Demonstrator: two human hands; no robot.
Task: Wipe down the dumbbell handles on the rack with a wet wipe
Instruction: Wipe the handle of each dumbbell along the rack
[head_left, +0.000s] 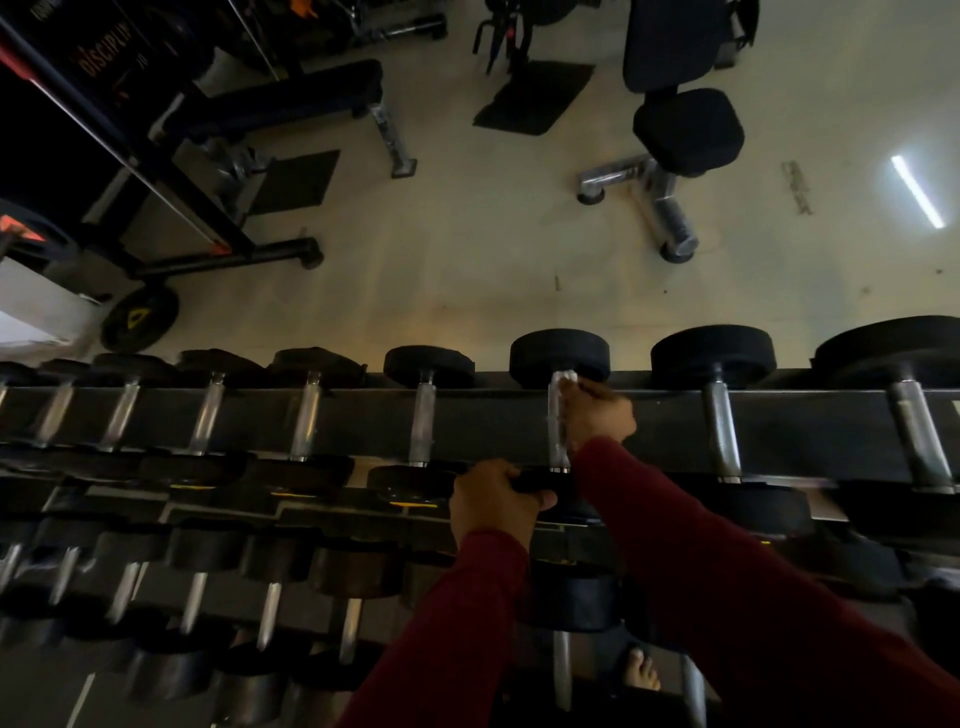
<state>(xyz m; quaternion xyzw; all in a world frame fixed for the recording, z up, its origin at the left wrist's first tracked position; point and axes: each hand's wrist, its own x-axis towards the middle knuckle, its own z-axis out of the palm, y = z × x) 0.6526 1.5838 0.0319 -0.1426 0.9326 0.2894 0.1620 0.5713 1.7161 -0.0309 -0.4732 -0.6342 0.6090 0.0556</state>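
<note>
Maroon sleeves (727, 587) nearest, both arms reaching over a black two-tier dumbbell rack (498, 415). Beige gym floor (493, 234) beyond, with black benches (291, 93) and a weight plate (139, 318). Left hand (496, 501) grips the near head of a black dumbbell (560, 356). Right hand (597, 415) pinches a white wet wipe (563, 378) against its chrome handle (557, 421), top tier.

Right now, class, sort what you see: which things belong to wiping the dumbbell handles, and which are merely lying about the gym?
Belongs to the job:
- wet wipe, pressed on the handle by the right hand
- dumbbell handle being wiped
- left hand, gripping that dumbbell's near head
- rack

Just lying about:
- flat bench
- seated bench
- weight plate on the floor
</note>
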